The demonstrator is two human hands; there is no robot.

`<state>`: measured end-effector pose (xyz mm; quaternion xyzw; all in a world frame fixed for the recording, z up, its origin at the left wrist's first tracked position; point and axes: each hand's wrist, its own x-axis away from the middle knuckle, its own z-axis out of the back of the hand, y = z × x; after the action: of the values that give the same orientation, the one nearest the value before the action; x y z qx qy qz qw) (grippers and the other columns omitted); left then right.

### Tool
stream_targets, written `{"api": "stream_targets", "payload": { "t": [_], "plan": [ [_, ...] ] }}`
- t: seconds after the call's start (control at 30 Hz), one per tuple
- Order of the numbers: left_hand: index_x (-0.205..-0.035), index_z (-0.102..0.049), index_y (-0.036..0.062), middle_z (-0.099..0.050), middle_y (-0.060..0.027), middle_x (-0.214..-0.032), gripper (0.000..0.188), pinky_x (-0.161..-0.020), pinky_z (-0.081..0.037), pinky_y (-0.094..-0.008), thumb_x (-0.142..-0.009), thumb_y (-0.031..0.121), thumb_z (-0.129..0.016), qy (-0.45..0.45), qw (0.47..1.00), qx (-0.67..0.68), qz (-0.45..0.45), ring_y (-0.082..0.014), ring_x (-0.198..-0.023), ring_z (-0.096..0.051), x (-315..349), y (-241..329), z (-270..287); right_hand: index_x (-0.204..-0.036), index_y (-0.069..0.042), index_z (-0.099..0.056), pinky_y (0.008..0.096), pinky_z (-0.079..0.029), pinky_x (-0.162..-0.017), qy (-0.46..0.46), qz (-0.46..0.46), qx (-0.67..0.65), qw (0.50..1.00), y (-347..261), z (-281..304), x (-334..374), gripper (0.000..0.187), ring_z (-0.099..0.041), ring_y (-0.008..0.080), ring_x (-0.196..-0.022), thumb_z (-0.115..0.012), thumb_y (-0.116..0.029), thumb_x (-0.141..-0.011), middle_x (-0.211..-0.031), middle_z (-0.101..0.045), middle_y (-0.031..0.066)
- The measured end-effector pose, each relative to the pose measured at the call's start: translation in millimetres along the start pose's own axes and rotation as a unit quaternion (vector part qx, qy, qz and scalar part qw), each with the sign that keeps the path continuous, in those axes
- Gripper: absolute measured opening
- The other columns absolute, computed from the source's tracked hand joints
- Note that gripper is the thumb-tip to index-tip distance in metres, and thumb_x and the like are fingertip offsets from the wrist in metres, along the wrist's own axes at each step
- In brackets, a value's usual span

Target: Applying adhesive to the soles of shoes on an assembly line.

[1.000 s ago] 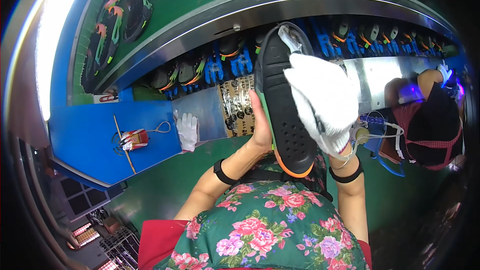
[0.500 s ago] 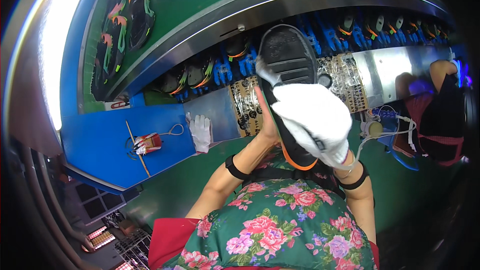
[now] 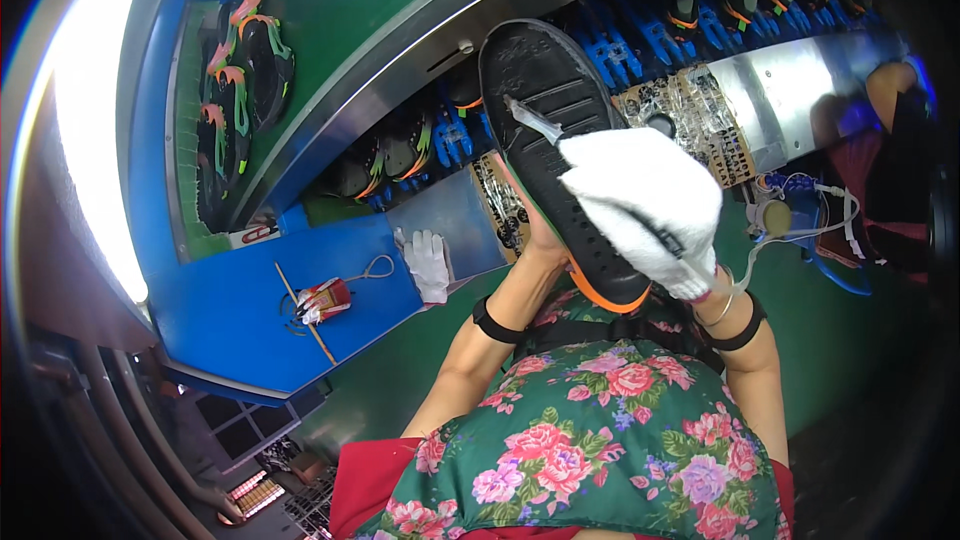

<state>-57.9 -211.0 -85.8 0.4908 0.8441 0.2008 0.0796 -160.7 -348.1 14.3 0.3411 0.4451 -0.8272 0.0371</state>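
Observation:
A shoe (image 3: 545,70) is tilted up in front of me, its black ridged sole facing me and an orange rim at its heel. My bare left hand (image 3: 541,225) grips it from the left side and from underneath; most of those fingers are hidden behind the shoe. Over the middle of the sole is my right hand (image 3: 645,200) in a white knitted glove, its fingers closed. From them a slim tool with a pale, flat tip (image 3: 535,120) sticks out, touching or just above the tread. Its handle is hidden, so I cannot tell its exact kind.
On the blue side table (image 3: 230,290) lie a small red-and-white container (image 3: 325,300), a thin stick (image 3: 305,315) and a white glove (image 3: 428,265). Beyond a metal rail (image 3: 390,90), more shoes (image 3: 265,70) rest on a green surface. Another person's arm (image 3: 890,90) is at right.
The shoe has shifted up and left in view, as the surroundings have turned somewhat. The tool's pale tip, blurred near the sole's left edge before, now shows sharply across the tread.

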Motion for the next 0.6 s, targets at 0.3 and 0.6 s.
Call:
{"api": "stream_targets", "payload": {
  "t": [0.3,0.6],
  "plan": [
    [-0.146,-0.05,0.007,-0.062,-0.0127,-0.138,0.1,-0.111,-0.047,-0.0452,-0.092,0.087,-0.026,0.138,0.954,-0.262,0.038,-0.0289,-0.124,-0.062,5,3,17,-0.12,-0.009,-0.075,0.0384,-0.056,-0.093,0.0,0.016,-0.001,1.0,3,0,3,0.035,-0.07,0.0293,-0.108,-0.07,-0.003,-0.086,-0.12,-0.073,0.0123],
    [-0.156,-0.038,0.0043,-0.053,-0.0209,-0.148,0.124,-0.114,-0.045,-0.0504,-0.077,0.1,-0.028,-0.047,0.977,0.179,0.105,-0.0372,-0.133,-0.056,2,10,21,-0.106,-0.008,-0.079,0.0432,-0.055,-0.098,-0.008,-0.017,-0.094,0.995,9,7,6,0.028,-0.075,0.0297,-0.097,-0.077,-0.004,-0.078,-0.109,-0.077,0.0111]
  ]
}}
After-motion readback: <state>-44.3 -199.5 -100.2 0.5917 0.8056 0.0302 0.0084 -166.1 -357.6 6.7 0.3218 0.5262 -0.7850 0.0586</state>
